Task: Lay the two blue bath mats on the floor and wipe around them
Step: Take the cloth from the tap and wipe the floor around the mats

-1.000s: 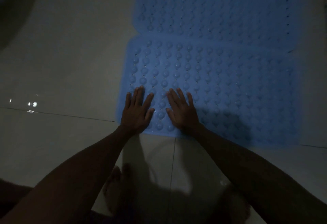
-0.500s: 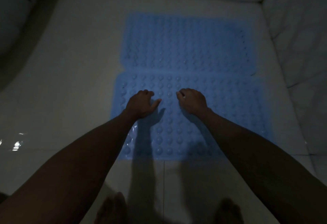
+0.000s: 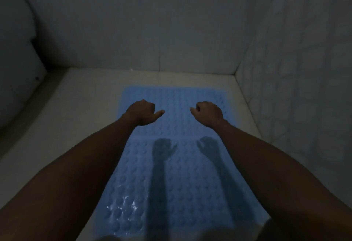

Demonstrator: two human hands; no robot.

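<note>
1. Laying looks done, as far as this dim view shows. Two blue bath mats lie flat on the pale floor, one beyond the other: the far mat toward 12 o'clock, close to the back wall, and the near mat toward 6 o'clock, running out of view at the bottom edge. A faint seam crosses between them, so they appear to meet edge to edge; whether they overlap I cannot tell.

2. The left hand hangs in the air above the far mat at about 11 o'clock. Its fingers are curled under, the thumb sticks out toward the right, and it holds nothing.

3. The right hand hangs at about 1 o'clock, level with the left and well apart from it. Its fingers are curled in too, and nothing is in it.

4. Both hands cast shadows on the near mat, well below them in the frame, so I judge them lifted clear of the mats rather than pressing.

5. Glints at about 7 o'clock on the near mat suggest a wet or glossy surface — I cannot say which.

6. What is left, in my judgement, is the wiping around the mats. No cloth or wiper is in view, so that half seems not yet begun, and fetching one would likely come first.

7. The floor strip at 3 o'clock, between the mats and the tiled side wall, is narrow — wiping there may nudge a mat edge.
</note>
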